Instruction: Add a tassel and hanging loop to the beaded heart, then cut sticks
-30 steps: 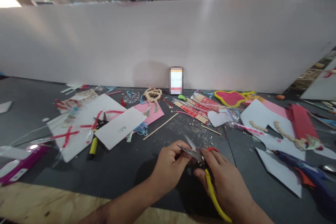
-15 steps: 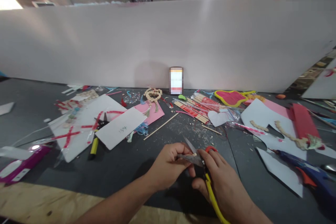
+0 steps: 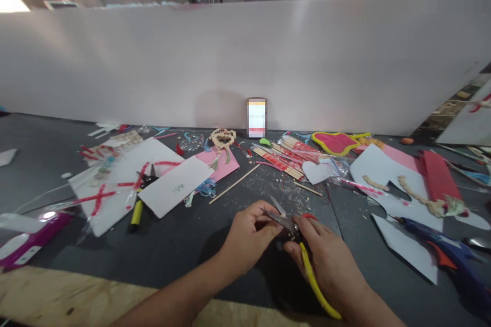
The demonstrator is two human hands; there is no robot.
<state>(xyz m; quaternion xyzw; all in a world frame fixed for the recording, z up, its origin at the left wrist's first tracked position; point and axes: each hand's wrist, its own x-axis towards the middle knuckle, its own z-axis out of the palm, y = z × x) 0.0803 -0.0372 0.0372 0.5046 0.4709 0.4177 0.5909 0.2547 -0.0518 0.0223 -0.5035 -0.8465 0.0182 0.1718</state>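
My right hand (image 3: pixel 332 260) is closed around scissors (image 3: pixel 282 219) with yellow and red handles. The blades are parted and point up and left over the dark table. My left hand (image 3: pixel 249 235) is closed in a pinch beside the blades, its fingertips touching or very near them. Whatever it pinches is hidden by the fingers and too small to name. Below the scissors' pivot, by the right thumb, are tiny pale bits. Beyond the blades, small pale crumbs (image 3: pixel 274 184) lie scattered, with a thin wooden stick (image 3: pixel 235 184) to their left.
A lit phone (image 3: pixel 257 117) leans on the white partition (image 3: pixel 153 66). Packaged chopsticks (image 3: pixel 282 161) and a beaded loop (image 3: pixel 223 138) lie in front. On the right are cut white paper (image 3: pixel 406 253) and a blue glue gun (image 3: pixel 433 240); on the left, yellow-handled pliers (image 3: pixel 136 214) and a purple device (image 3: pixel 36 240).
The scissors have tilted slightly and their blades sit closer together. My left fingers have shifted a little under the blades. A small pale piece between the blades earlier no longer shows there.
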